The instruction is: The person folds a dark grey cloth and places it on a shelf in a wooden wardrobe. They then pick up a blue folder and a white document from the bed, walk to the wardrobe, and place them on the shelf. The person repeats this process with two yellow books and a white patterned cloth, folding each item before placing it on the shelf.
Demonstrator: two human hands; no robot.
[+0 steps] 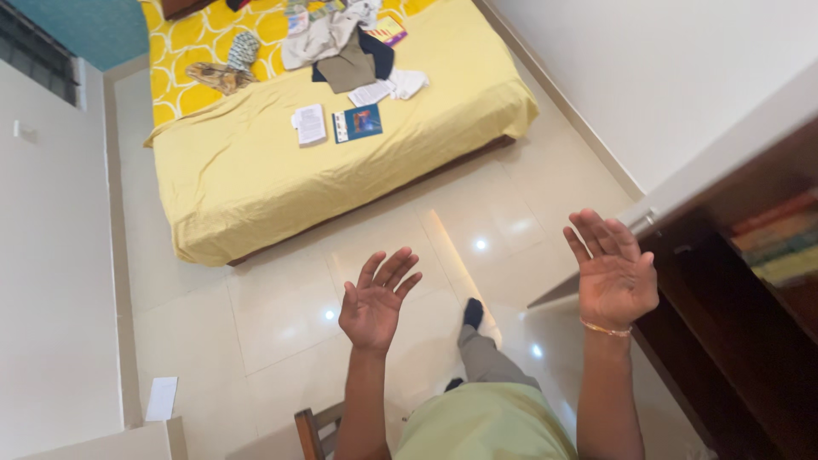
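Head view, looking steeply down: both hands are raised, palms up and empty. The left hand (375,298) has its fingers spread wide and grips nothing; the right hand (612,271), with a thin bangle (606,328) at the wrist, is just as open and hangs just beside the white door (724,162) of a dark wooden cupboard (741,341). Books (780,238) stand on a shelf inside that cupboard. Well apart from the cupboard, across the shiny tiled floor (281,315), a bed with a yellow sheet (341,170) carries a blue-covered booklet (357,123), a white leaflet (309,124) just beside it, and a heap of clothes (336,43). A white paper slip (161,399) lies on the floor by the far wall.
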